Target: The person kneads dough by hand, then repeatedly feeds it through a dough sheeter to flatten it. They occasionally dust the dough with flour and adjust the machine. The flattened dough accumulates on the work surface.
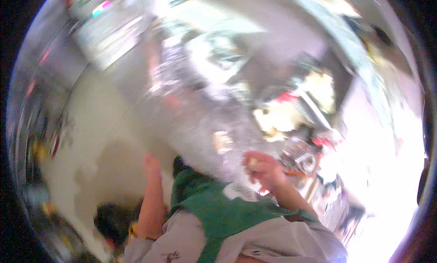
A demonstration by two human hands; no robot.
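Note:
The view is strongly blurred. My left hand (152,163) hangs over the floor, left of the green apron (211,205); whether its fingers are closed is not clear. My right hand (263,169) is at the edge of a cluttered work surface (201,126), its fingers bent around or near something small and pale that I cannot make out. Ahead of it, a small tan item (222,141) lies on the surface. Pale yellowish cloth-like items (281,118) with red parts lie beyond that hand, beside a long light bar (315,109).
A light drawer-like unit (109,41) stands at the upper left. Blurred whitish items (218,54) cover the far part of the surface. Right of my right hand are a dark metallic object (300,157) and more clutter. A dark-haired head (116,220), apparently another person's, is low on the left.

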